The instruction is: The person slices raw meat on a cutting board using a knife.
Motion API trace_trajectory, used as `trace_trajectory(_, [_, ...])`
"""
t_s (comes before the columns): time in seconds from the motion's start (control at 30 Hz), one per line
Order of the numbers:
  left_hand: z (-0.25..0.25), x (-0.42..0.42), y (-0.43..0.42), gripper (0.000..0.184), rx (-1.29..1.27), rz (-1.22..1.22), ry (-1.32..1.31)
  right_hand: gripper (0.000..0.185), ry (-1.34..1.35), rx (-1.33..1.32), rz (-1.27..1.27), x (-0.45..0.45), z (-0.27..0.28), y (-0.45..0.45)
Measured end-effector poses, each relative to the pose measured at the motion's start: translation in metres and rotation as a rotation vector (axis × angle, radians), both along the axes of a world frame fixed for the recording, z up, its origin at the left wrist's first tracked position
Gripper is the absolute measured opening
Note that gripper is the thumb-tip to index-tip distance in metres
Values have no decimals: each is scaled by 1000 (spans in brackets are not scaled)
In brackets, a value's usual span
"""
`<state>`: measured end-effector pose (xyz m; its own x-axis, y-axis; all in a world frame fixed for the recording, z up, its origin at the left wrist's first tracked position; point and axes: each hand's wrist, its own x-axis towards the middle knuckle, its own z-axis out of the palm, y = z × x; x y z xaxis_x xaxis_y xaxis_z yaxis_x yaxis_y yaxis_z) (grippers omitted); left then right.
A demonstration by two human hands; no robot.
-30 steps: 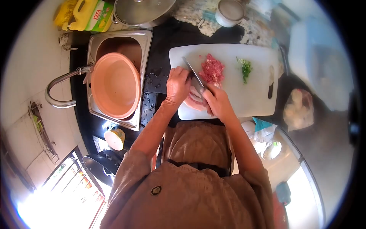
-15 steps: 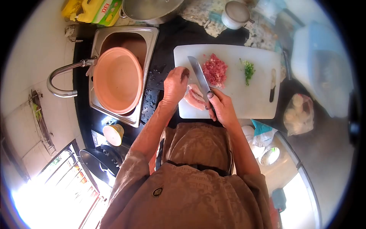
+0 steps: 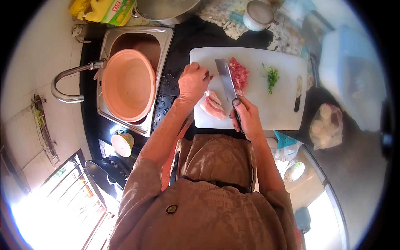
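The left hand point(image 3: 194, 83) curls with its fingertips largely hidden, so I cannot tell whether it grips anything. The right hand point(image 3: 251, 118) is closed around the knife point(image 3: 226, 79), masking much of its handle; the blade, overlapping the chopped meat point(image 3: 241, 75), points between eleven and twelve. The meat slab point(image 3: 213, 106), toward the cutting board's point(image 3: 271, 114) eight o'clock, runs eleven to five.

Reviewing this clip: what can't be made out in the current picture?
Head view:
Knife: handle partly covered by the right hand.
Chopped meat: left side partly behind the knife.
Left hand: its curl hides whether it holds anything.
Steel pot: cut off by the top edge.
Barred window: washed out by glare.
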<state>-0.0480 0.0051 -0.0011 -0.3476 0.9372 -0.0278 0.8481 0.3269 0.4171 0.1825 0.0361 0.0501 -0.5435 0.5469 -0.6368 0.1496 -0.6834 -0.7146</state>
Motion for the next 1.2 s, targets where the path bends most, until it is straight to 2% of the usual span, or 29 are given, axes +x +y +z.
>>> trace_trajectory(0.27, [8, -7, -20, 16, -12, 39, -164, 39, 10, -53, 108, -4, -5, 6])
trace_trajectory(0.33, [11, -6, -30, 17, 11, 168, -277, 38, 8, -77, 118, 1, -7, 8])
trace_trajectory(0.47, [13, -3, -38, 16, -51, 222, -271, 37, -48, -58, -23, 12, -10, 7])
trace_trajectory(0.57, [4, -3, -44, 17, -32, 278, -366, 41, 39, -110, -61, 21, -16, 9])
trace_trajectory(0.63, [3, -3, -45, 17, -13, 340, -509, 49, 117, -149, 1, 23, -33, 15])
trace_trajectory(0.7, [5, -5, -42, 18, -43, 335, -502, 53, 146, -197, -54, 15, -55, 24])
trace_trajectory(0.77, [12, -5, -37, 19, -73, 329, -497, 57, 172, -299, -210, 5, -50, 30])
trace_trajectory(0.87, [15, 0, -22, 20, -98, 339, -503, 54, 247, -268, -125, 40, -79, 14])
trace_trajectory(0.97, [7, 3, -8, 22, -78, 303, -584, 48, 175, -258, -177, 62, -53, -5])
trace_trajectory(1.03, [1, 5, 2, 25, -45, 224, -782, 47, 117, -224, -189, 74, -35, -14])
trace_trajectory(1.07, [0, 2, 7, 25, -41, 220, -781, 45, 116, -211, -193, 79, -29, -15])
trace_trajectory(1.13, [1, 2, 15, 28, -74, 11, -399, 43, 113, -202, -205, 78, -15, -11])
trace_trajectory(1.17, [2, 3, 15, 28, -79, 6, -401, 41, 101, -193, -183, 74, -10, -9])
trace_trajectory(1.2, [5, 4, 16, 29, -78, 9, -276, 39, 90, -183, -162, 66, -3, -6])
